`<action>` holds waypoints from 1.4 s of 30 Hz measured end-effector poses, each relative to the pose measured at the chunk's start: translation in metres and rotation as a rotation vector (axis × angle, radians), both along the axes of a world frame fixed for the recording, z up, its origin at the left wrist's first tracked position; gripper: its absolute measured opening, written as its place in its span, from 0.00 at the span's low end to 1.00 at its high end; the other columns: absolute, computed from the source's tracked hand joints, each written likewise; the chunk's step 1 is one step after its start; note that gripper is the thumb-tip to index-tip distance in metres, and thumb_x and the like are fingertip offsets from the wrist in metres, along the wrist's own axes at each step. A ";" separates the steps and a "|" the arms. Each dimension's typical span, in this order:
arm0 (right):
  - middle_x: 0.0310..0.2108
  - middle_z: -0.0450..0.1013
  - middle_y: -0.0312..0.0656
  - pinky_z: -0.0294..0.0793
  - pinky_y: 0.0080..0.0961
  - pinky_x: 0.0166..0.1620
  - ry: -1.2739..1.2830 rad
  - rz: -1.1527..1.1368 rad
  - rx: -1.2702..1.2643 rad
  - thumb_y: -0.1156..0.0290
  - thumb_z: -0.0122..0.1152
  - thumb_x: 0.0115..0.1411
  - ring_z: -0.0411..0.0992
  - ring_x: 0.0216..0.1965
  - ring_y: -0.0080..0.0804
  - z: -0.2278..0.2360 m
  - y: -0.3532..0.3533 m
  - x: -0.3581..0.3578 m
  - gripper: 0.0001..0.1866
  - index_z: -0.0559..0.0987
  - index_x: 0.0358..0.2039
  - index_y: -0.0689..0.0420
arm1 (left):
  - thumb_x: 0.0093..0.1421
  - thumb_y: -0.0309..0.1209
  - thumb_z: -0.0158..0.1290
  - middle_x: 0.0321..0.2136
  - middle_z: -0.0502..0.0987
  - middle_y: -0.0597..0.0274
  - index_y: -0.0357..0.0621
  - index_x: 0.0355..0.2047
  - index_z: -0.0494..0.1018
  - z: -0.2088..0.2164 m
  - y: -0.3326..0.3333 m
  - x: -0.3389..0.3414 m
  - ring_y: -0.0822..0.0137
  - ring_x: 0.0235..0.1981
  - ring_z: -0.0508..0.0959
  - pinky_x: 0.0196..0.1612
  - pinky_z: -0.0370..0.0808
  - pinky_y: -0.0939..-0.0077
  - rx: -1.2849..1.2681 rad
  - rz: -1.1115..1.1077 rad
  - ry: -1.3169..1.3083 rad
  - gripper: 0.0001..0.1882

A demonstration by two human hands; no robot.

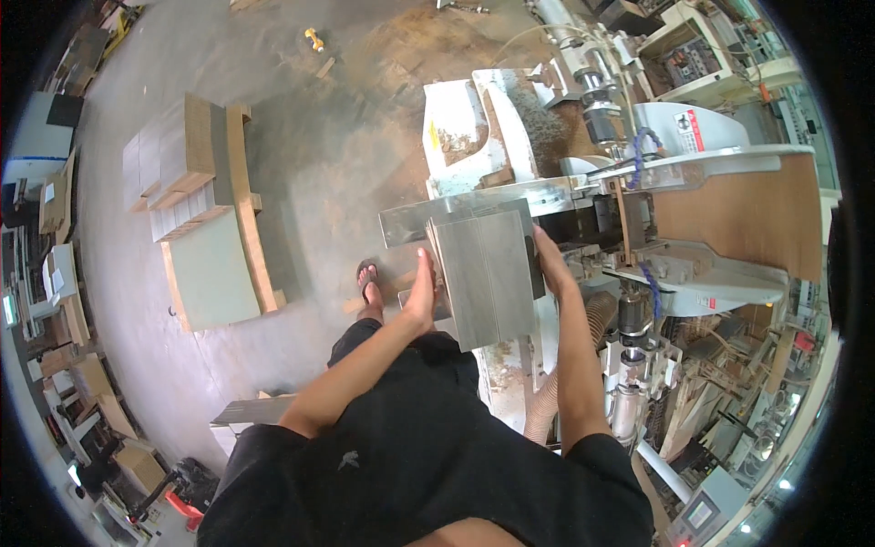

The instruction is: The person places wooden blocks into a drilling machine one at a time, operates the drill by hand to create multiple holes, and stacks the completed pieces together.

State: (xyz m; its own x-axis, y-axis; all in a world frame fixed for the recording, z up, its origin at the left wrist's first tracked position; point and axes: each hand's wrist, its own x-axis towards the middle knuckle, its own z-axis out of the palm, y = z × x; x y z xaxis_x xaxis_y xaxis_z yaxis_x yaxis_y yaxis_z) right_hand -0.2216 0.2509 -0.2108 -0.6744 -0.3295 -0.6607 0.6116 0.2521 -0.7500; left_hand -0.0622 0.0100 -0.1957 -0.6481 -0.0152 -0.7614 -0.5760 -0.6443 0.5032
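A stack of grey wood-grain panels [492, 283] lies in front of me, against a shiny metal rail [410, 225]. Some thin edges at its far left corner stick out unevenly. My left hand [423, 294] is upright along the left side, fingers stretched out and fingertips just off the boards. On the opposite side, my right hand [553, 264] lies along the right edge with straight fingers, partly turned away from view. The stack is between my two palms. How firmly either palm presses is not visible.
Machine motors [635, 310] and a ribbed hose [547, 401] stand close on the right, beside white guards [684, 128]. Left on the floor is a pallet [244, 173] with stacked panels [178, 150]. More panels [246, 415] are near my left elbow. A control box [706, 510] sits lower right.
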 end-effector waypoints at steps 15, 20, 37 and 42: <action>0.66 0.58 0.42 0.50 0.27 0.67 -0.160 0.041 0.076 0.55 0.44 0.71 0.54 0.66 0.32 0.019 -0.075 0.041 0.30 0.59 0.67 0.60 | 0.68 0.61 0.29 0.72 0.38 0.58 0.48 0.71 0.31 -0.038 0.002 0.090 0.61 0.72 0.41 0.70 0.41 0.65 0.161 0.363 0.070 0.43; 0.65 0.60 0.45 0.50 0.27 0.67 0.069 0.141 0.111 0.54 0.42 0.71 0.56 0.66 0.34 0.015 -0.072 0.047 0.30 0.61 0.66 0.62 | 0.66 0.66 0.24 0.70 0.48 0.62 0.51 0.71 0.41 0.001 -0.028 0.091 0.61 0.70 0.50 0.69 0.49 0.61 0.140 0.295 -0.090 0.43; 0.66 0.57 0.47 0.56 0.40 0.66 -0.235 -1.198 -0.511 0.28 0.29 0.62 0.57 0.65 0.42 0.023 -0.076 0.259 0.48 0.57 0.68 0.56 | 0.60 0.72 0.15 0.70 0.36 0.37 0.30 0.69 0.37 -0.004 -0.126 -0.138 0.51 0.72 0.34 0.72 0.36 0.60 -0.282 -1.254 0.576 0.56; 0.66 0.57 0.47 0.57 0.39 0.65 -0.243 -1.225 -0.479 0.27 0.29 0.62 0.58 0.65 0.42 0.030 -0.088 0.254 0.49 0.57 0.68 0.56 | 0.60 0.73 0.20 0.68 0.39 0.32 0.24 0.67 0.40 -0.006 -0.123 -0.133 0.47 0.72 0.37 0.71 0.39 0.58 -0.238 -1.178 0.601 0.59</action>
State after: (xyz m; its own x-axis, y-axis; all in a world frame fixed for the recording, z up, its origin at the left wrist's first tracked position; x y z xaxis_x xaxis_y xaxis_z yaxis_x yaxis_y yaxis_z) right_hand 0.0326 0.1627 -0.1806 -0.5820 0.1678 -0.7957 0.3825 -0.8070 -0.4500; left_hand -0.1950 -0.1127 -0.2020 -0.5972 0.6874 -0.4135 -0.3749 0.2165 0.9014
